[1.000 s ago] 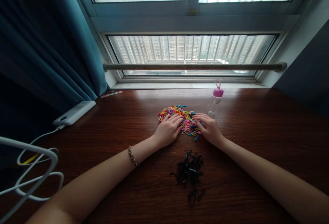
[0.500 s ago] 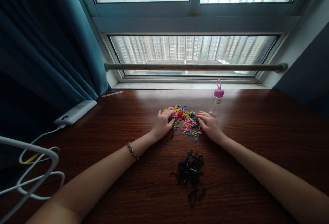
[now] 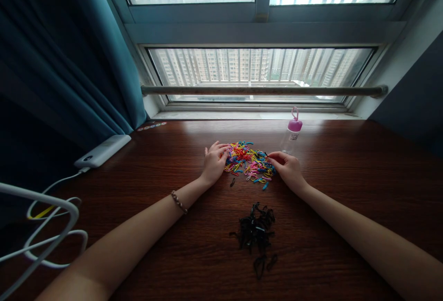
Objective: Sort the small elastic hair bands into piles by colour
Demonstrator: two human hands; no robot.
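Note:
A pile of small colourful hair ties (image 3: 246,159) in red, yellow, pink and blue lies on the brown wooden table. My left hand (image 3: 213,162) rests at the pile's left edge, fingers spread and touching the nearest ties. On the other side, my right hand (image 3: 288,169) has thumb and forefinger pinched together at the pile's right edge; a small dark tip, seemingly a black hair tie, pokes out between them. Closer to me is a tangled heap of black hair ties (image 3: 256,228). One lone black hair tie (image 3: 232,182) sits just below the colourful pile.
A clear bottle with a pink lid (image 3: 295,126) stands behind my right hand. At the left are a white power bank (image 3: 103,150) and looping white cables (image 3: 69,209). A blue curtain (image 3: 72,52) and a window with a metal rail (image 3: 263,91) border the table.
My left hand has slid slightly left, off the colourful hair ties. My right hand has shifted slightly right, and its fingers have closed into a pinch with a dark bit between them.

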